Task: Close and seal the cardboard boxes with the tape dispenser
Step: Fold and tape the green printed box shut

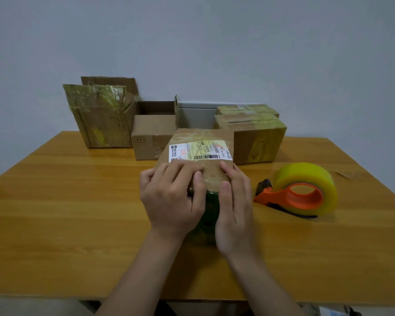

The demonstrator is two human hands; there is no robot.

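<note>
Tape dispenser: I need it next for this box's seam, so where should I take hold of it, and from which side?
Grip the orange ring in the roll's core, right hand coming from above and the right. The tape dispenser lies right of the box with the ring's opening showing, and its cutter end points left, so that side likely keeps fingers off it.

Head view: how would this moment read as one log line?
left hand: presses labelled box top | right hand: presses same box | tape dispenser: idle on table, right of box
</note>
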